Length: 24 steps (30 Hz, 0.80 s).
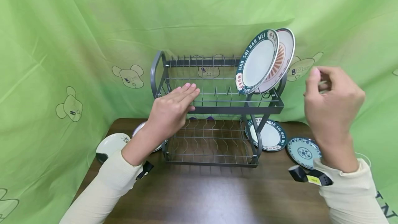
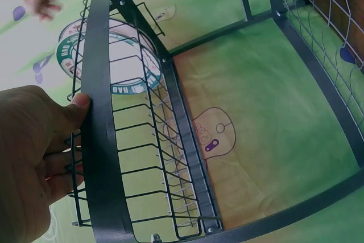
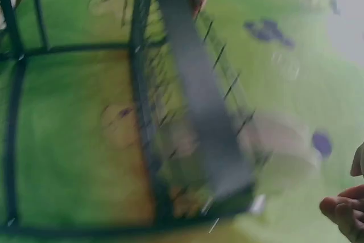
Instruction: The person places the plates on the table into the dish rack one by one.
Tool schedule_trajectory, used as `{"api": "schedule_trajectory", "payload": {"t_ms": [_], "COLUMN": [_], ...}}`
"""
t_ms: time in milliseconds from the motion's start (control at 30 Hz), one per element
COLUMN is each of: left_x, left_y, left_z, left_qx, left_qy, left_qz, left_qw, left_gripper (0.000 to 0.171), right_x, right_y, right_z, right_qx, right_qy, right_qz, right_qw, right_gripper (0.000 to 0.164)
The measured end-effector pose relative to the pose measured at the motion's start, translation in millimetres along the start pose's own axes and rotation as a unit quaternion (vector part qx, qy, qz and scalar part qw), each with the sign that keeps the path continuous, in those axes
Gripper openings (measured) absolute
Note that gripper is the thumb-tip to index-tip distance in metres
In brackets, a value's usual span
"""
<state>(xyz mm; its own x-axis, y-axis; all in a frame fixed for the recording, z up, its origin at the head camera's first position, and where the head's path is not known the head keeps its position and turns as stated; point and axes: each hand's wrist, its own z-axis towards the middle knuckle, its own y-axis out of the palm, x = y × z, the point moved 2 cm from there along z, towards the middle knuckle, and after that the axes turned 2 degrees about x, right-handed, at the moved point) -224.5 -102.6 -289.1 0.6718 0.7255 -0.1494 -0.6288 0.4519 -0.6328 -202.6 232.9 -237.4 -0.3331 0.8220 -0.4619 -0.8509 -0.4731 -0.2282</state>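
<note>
A two-tier dark dish rack (image 1: 230, 110) stands on the table. My left hand (image 1: 169, 111) holds the front rail of its upper tier, thumb (image 2: 79, 106) against the rail and fingers laid over the wires. Two plates stand tilted at the right end of that tier: a green-rimmed lettered plate (image 1: 258, 61) in front, and a plate with a red ray pattern (image 1: 286, 53) partly hidden behind it. Right of the rack my right hand (image 1: 334, 103) hovers in the air, fingers loosely curled, with nothing in them. The right wrist view is blurred.
Right of the rack lie another green-rimmed plate (image 1: 272, 136), partly behind its leg, and a blue patterned plate (image 1: 304, 153). On the left are a white plate (image 1: 113, 142) and a purple-rimmed plate (image 1: 139, 128) half hidden by my arm. A green curtain (image 1: 93, 16) hangs behind the brown table (image 1: 202, 193).
</note>
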Motion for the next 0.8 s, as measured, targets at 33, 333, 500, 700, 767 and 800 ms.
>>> {"api": "schedule_trajectory", "payload": {"t_ms": [33, 333, 500, 700, 767, 800], "left_x": [-0.3, -1.7, -1.7, -1.3, -1.1, -1.0], "left_y": [0.3, -1.2, -1.2, -0.4, 0.0, 0.3], "left_z": [0.0, -1.9, -2.8, -2.2, -2.3, -2.4], "left_qx": [0.002, 0.011, 0.014, 0.019, 0.020, 0.019], "left_qy": [0.000, -0.017, -0.022, -0.018, -0.017, -0.018], "left_qz": [0.000, -0.009, -0.010, -0.007, -0.007, -0.008], "left_qw": [1.0000, 0.9997, 0.9996, 0.9996, 0.9996, 0.9996], "left_gripper": [0.033, 0.034, 0.035, 0.034, 0.034, 0.034], "right_x": [12, 125, 176, 208, 214, 216], "right_y": [-2, -3, 6, 18, 23, 26], "right_z": [-3, -71, -133, -177, -185, -188], "right_qx": [-0.013, -0.362, -0.407, -0.367, -0.346, -0.340], "right_qy": [0.026, 0.323, 0.480, 0.595, 0.617, 0.623], "right_qz": [-0.005, 0.061, 0.197, 0.232, 0.212, 0.197], "right_qw": [1.000, 0.872, 0.751, 0.677, 0.674, 0.676], "right_gripper": [0.034, 0.042, 0.018, 0.012, 0.026, 0.038]}}
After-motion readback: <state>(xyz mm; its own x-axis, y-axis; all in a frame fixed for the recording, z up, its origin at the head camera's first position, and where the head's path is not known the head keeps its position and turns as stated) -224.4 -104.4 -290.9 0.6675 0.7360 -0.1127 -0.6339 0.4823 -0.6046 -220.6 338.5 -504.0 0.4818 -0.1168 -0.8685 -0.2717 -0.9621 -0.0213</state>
